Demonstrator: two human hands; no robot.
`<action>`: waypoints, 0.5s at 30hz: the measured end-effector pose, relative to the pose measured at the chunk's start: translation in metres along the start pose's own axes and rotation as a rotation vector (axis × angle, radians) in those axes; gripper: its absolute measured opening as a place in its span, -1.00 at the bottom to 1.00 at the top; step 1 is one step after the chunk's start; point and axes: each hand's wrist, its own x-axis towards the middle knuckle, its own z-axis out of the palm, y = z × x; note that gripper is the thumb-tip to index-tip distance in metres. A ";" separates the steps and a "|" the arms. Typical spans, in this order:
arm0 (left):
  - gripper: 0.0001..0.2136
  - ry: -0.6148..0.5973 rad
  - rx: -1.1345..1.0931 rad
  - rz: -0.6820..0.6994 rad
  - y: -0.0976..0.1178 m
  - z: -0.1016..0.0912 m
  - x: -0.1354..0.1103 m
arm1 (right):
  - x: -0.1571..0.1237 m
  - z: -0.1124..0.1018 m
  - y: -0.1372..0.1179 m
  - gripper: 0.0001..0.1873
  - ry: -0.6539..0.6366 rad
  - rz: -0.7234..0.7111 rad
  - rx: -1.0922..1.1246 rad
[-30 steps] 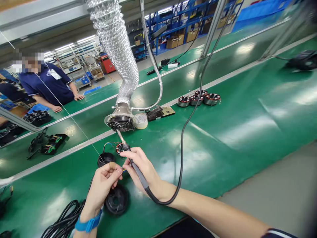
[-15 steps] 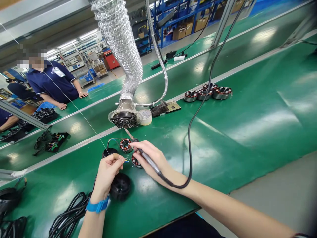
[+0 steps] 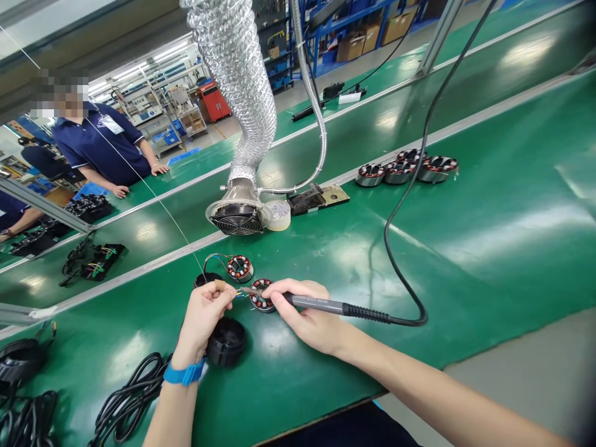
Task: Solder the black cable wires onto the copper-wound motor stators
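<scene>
My left hand (image 3: 203, 313), with a blue wrist strap, is closed in a pinch. A thin strand of solder wire (image 3: 162, 205) runs down from the upper left into it, and coloured wire ends (image 3: 240, 293) poke out past its fingertips. My right hand (image 3: 311, 318) grips a soldering iron (image 3: 321, 303) like a pen. The iron points left, its tip by those wire ends. Just beneath lies a stator (image 3: 261, 303) with red and white parts, partly hidden by my right fingers. A black round housing (image 3: 226, 343) sits beside my left wrist.
Another stator (image 3: 240, 267) lies beyond my hands, below a fume extraction fan (image 3: 237, 221) on a foil duct (image 3: 254, 93). Several stators (image 3: 370, 176) stand at the back right. Coiled black cable (image 3: 130, 397) lies left. The iron's cord (image 3: 391, 242) loops at right. A person (image 3: 100, 146) stands across the bench.
My right hand has turned the soldering iron from pointing up toward the fan to nearly level, bringing its tip to the coloured wire ends. My left hand keeps its pinch.
</scene>
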 end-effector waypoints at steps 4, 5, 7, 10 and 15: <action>-0.70 -0.004 -0.002 -0.002 0.000 0.000 0.000 | 0.000 0.001 -0.002 -0.80 -0.025 0.052 0.021; -0.70 -0.004 -0.003 -0.003 0.000 0.000 0.000 | 0.000 0.002 -0.002 -0.80 -0.024 0.082 0.030; -0.70 -0.005 -0.007 -0.002 -0.001 0.000 0.000 | -0.001 0.003 -0.001 -0.79 -0.018 0.170 0.073; -0.69 -0.010 -0.014 0.001 -0.002 -0.001 0.000 | -0.002 0.005 0.003 -0.74 -0.009 0.358 0.235; -0.70 -0.013 -0.024 -0.004 -0.004 -0.002 0.000 | 0.001 0.005 0.008 -0.67 0.082 0.521 0.474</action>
